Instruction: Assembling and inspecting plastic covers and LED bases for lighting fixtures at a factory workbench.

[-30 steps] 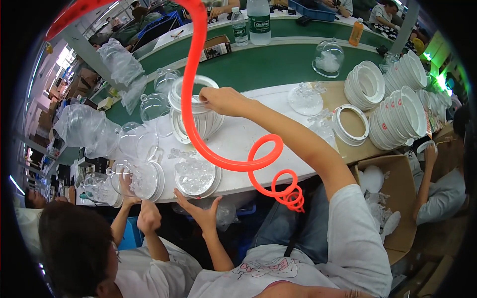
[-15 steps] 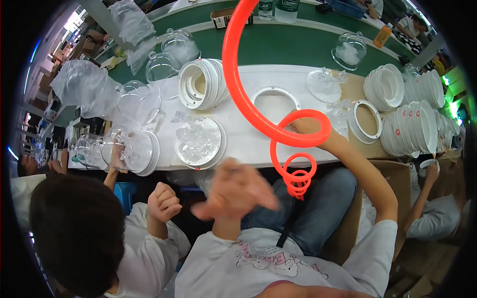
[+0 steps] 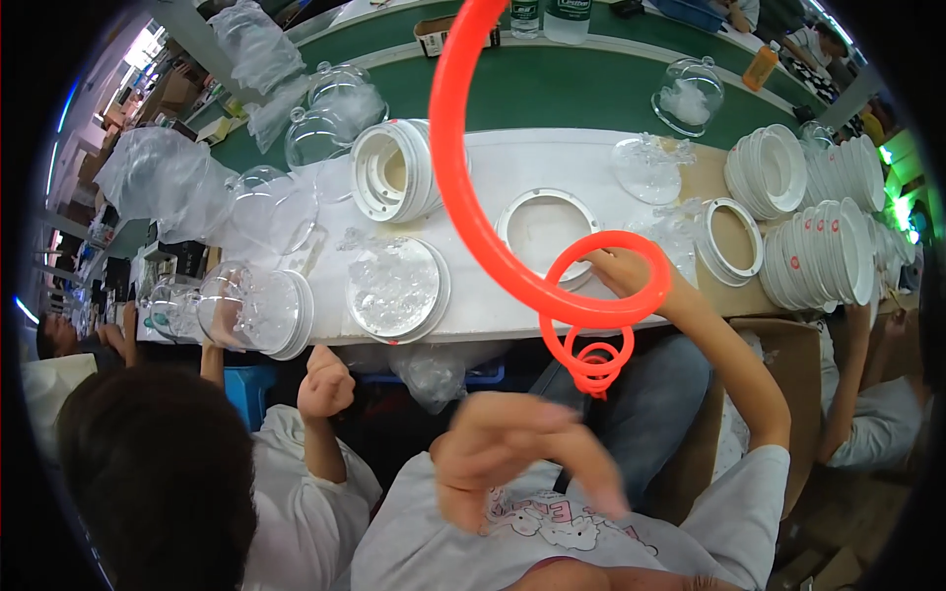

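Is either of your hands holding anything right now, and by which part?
The right hand touches the near rim of the flat white ring; a firm grip cannot be told. The left hand, blurred near the chest, holds nothing visible.

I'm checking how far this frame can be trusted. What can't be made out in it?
- Left hand, head view: motion-blurred, so its grip can't be told.
- Right hand: fingertips hidden behind the orange coiled hose.
- White ring: the hose crosses its near rim.
- White discs: bent at the fisheye rim, uncountable.
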Available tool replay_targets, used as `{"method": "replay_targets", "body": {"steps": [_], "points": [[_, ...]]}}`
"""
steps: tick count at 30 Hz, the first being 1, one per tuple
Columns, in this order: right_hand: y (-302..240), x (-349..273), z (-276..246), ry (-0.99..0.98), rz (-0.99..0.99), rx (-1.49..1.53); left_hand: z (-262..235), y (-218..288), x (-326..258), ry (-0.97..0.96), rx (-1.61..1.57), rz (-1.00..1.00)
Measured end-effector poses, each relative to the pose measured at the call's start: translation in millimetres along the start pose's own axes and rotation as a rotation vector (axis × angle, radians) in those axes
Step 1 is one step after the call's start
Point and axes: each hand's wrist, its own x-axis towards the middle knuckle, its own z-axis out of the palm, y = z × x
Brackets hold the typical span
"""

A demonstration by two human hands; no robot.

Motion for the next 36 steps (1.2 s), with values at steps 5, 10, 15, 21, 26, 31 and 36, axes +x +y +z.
{"method": "replay_targets", "body": {"steps": [5,10,15,21,26,31,36], "points": [[14.8,9.0,-30.8,0.375,0.100,-0.040,-42.1,18.4,-49.5,0.673,0.398,0.422],[60.6,21.4,-83.1,0.516,0.326,-0.102,-108.1,-21.3,-59.0,0.892,1.533,-0.328],[151.4,25.3,-67.2,0.233,0.572,-0.179,-122.3,-75.6,-45.7,0.331,2.094,-0.550],[172.1,42.1,-66.2,-0.102,0.667,-0.020,-150.8,-59.4,-61.9,0.070,1.896,-0.679],[165.7,37.2,-63.1,-0.036,0.661,-0.018,-152.0,-26.9,-64.6,0.168,2.092,-0.727],[168.9,35.5,-66.8,-0.058,0.616,0.027,-165.8,-55.1,-46.2,0.327,2.183,-0.640],[159.1,36.4,-65.6,0.013,0.632,-0.068,-171.5,-33.4,-45.7,0.081,1.834,-0.730]]}}
